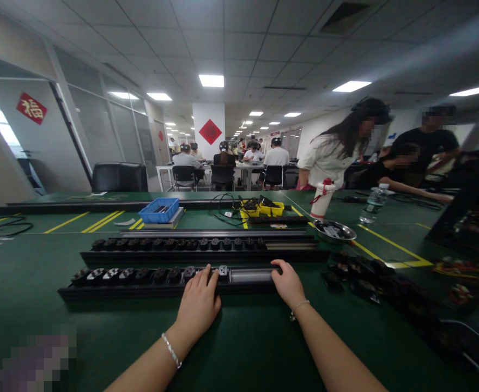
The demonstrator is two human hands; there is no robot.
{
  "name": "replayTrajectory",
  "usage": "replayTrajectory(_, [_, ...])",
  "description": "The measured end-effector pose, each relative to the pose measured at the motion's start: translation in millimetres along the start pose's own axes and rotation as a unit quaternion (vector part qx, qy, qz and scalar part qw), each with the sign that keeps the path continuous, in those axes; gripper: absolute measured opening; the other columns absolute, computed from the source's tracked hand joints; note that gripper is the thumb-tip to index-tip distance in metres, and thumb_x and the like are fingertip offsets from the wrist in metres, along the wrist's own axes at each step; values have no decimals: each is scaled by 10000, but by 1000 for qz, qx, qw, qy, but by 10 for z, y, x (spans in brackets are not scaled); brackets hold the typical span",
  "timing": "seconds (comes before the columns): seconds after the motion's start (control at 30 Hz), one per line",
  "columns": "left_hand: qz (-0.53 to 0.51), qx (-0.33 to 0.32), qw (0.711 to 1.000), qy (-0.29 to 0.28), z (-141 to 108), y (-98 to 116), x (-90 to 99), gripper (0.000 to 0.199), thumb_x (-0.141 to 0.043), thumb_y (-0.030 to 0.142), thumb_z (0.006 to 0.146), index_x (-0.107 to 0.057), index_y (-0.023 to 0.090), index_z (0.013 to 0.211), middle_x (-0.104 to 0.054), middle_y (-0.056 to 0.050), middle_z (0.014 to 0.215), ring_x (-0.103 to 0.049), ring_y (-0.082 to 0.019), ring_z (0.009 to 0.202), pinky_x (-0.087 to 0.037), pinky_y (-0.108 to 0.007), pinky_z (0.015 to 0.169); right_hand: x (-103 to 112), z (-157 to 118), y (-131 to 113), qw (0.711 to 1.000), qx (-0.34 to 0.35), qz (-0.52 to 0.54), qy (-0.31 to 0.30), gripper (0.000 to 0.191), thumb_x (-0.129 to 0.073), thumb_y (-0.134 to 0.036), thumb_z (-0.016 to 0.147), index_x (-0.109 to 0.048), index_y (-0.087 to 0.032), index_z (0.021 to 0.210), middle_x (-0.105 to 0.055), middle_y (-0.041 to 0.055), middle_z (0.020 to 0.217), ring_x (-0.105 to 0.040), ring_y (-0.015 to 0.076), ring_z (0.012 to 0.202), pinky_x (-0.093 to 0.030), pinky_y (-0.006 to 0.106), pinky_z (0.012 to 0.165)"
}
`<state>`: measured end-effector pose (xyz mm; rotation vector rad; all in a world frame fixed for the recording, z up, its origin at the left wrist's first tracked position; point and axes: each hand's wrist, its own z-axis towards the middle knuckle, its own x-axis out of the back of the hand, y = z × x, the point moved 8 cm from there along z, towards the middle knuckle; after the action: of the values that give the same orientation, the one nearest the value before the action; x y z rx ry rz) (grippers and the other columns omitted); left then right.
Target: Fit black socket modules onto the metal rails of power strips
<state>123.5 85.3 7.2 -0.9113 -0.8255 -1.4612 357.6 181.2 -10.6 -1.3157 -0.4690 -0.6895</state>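
A long black rail (133, 293) lies across the table in front of me, with a row of black block-like modules (142, 275) in its channel. Over the right part of that row rests my left hand (198, 298), its fingers stretched out and touching the modules. Just right of its fingertips sits a module with a silvery top (223, 274). Beyond it shows a bare silver stretch of channel (250, 275). At the rail's right end my right hand (289, 284) is closed, thumb and fingers gripping the edge. Its lower fingers are partly hidden.
Behind lies a second filled black rail (206, 255). Farther back are a blue bin (159, 210), a yellow bin (272, 208), cables, a metal bowl (334, 231), a white cup (321, 201) and a bottle (374, 204). Loose black parts (362, 275) lie right; people work beyond.
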Motion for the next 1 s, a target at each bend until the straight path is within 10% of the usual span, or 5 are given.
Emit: replayTrajectory(1.0, [-87, -14, 996, -21, -12, 43, -50, 447, -490, 258, 739, -460, 158, 1174, -409, -109, 1370, -360, -237, 1254, -247, -428, 1034, 16, -16, -24, 1000, 15, 8, 15, 307, -393, -219, 718, -594, -206, 951, -585, 46, 1006, -551, 176, 902, -404, 278, 788])
